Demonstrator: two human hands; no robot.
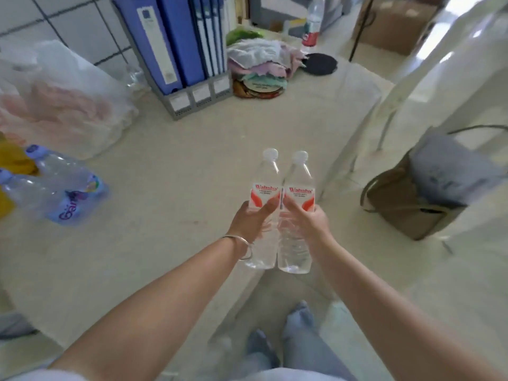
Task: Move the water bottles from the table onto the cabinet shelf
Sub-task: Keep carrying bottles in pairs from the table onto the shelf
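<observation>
Two clear water bottles with red-and-white labels and white caps are held upright side by side, touching, above the table's near right corner. My left hand [251, 220] grips the left bottle [266, 174] around its middle. My right hand [308, 220] grips the right bottle [298, 177] the same way. Two more clear bottles with purple caps and labels [63, 188] lie on their sides at the table's left edge. Another bottle with a red label [313, 20] stands at the far end. No cabinet shelf is in view.
The beige table [165, 188] carries a grey file rack with blue binders [178, 45], a pile of cloths [261, 67], a black disc [320, 64] and a plastic bag [60, 97]. A brown bag [406, 204] sits on the floor at right, beside a white chair frame.
</observation>
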